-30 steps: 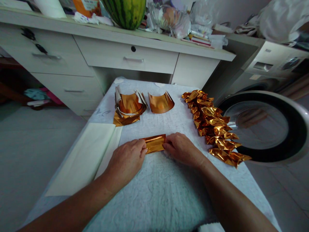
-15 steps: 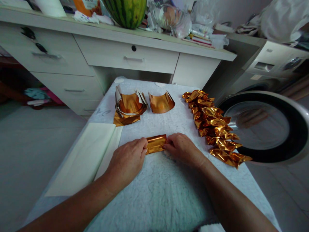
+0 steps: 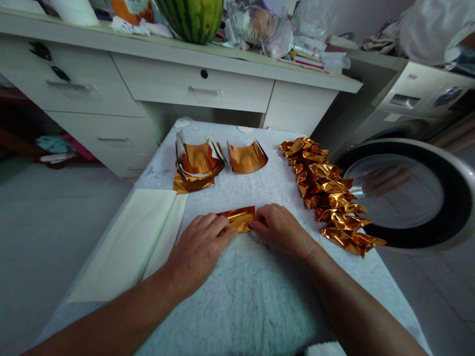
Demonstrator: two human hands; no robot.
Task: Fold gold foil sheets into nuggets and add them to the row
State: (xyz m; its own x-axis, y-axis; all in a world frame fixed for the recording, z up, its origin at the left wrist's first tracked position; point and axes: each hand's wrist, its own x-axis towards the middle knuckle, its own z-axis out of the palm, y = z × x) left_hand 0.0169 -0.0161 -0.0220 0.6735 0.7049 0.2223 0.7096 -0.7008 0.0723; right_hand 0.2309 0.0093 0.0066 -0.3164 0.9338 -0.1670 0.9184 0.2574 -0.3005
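Observation:
Between my two hands a folded strip of gold foil paper [image 3: 241, 218] lies on the cloth-covered table [image 3: 237, 287]. My left hand [image 3: 202, 242] grips its left end, with the thumb along the near edge and the fingers over the top. At the other end my right hand [image 3: 278, 227] pinches the strip between thumb and fingers. Beyond my hands stands a curled stack of gold foil paper [image 3: 200, 158], and a single curved gold sheet [image 3: 248, 157] lies beside it. A row of folded, twisted gold foil pieces [image 3: 326, 185] runs down the table's right side.
Folded cream paper [image 3: 126, 242] covers the table's left edge. Past the table is a white drawer cabinet [image 3: 193, 81] with a watermelon [image 3: 191, 20] and a glass bowl [image 3: 252, 24] on top. An open washing machine door [image 3: 454, 198] is close on the right.
My left hand has shifted over the strip's left end, its thumb now reaching further right along the near edge. My right hand keeps its hold, almost unmoved.

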